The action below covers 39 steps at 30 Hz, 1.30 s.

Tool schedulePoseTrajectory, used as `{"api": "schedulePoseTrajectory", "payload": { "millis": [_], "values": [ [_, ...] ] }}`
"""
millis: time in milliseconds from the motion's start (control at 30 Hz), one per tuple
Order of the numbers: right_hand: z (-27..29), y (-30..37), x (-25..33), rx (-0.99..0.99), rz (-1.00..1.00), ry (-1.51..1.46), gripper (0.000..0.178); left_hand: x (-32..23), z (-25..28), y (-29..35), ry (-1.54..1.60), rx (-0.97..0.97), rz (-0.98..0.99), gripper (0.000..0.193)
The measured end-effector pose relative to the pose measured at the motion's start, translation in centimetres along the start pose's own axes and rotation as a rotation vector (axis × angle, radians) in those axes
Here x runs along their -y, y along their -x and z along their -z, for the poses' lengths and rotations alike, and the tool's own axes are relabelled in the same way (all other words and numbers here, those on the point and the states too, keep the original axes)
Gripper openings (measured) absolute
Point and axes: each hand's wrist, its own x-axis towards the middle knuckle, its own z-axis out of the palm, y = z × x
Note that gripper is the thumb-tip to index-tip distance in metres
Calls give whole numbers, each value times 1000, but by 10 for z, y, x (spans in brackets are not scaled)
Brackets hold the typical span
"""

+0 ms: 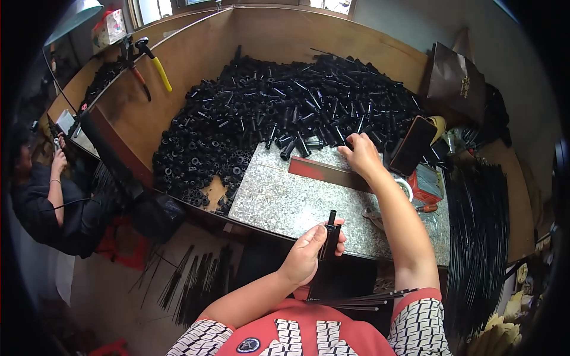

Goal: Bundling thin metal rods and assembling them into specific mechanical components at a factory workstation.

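Observation:
My left hand point(309, 252) is closed around a short black tubular part point(331, 236), held upright in front of my body, with a narrower stem at its top. My right hand point(361, 155) reaches to the near edge of a large heap of black tubular parts point(285, 101). Its thumb and forefinger are bent and apart, close beside a black tube point(340, 135); whether they touch it is unclear. Below that hand, a flat bar with red patches point(320, 171) lies across the speckled grey slab point(279, 193), partly hidden by my wrist.
A phone point(412, 145) leans at the slab's right, near a white bowl point(405, 188) and a red box point(426, 185). Long black rods point(481, 237) lie farther right; thin rods point(356, 301) cross my lap. Pincers point(157, 68) hang on the wooden partition. Another person point(50, 196) sits left.

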Motion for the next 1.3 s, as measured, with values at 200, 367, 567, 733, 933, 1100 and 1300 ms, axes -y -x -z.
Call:
{"api": "schedulePoseTrajectory", "payload": {
  "millis": [200,367,567,733,933,1100,1300],
  "values": [
    [7,4,-23,-18,19,-131,20,1,-1,2,12,-57,-19,48],
    [75,50,2,230,-155,-552,16,1,-3,3,-11,-50,-15,48],
    [138,85,24,450,-117,-759,22,2,-9,4,-70,-13,-21,50],
    [153,96,44,490,18,-607,26,4,-14,3,-79,-18,-9,50],
    [145,98,61,382,237,-303,24,4,-16,7,-93,-16,-25,50],
    [145,100,81,428,246,-284,24,5,-18,5,-73,-24,-34,45],
    [134,105,91,554,257,-385,28,5,-13,4,-90,-4,-49,46]
  ]
}}
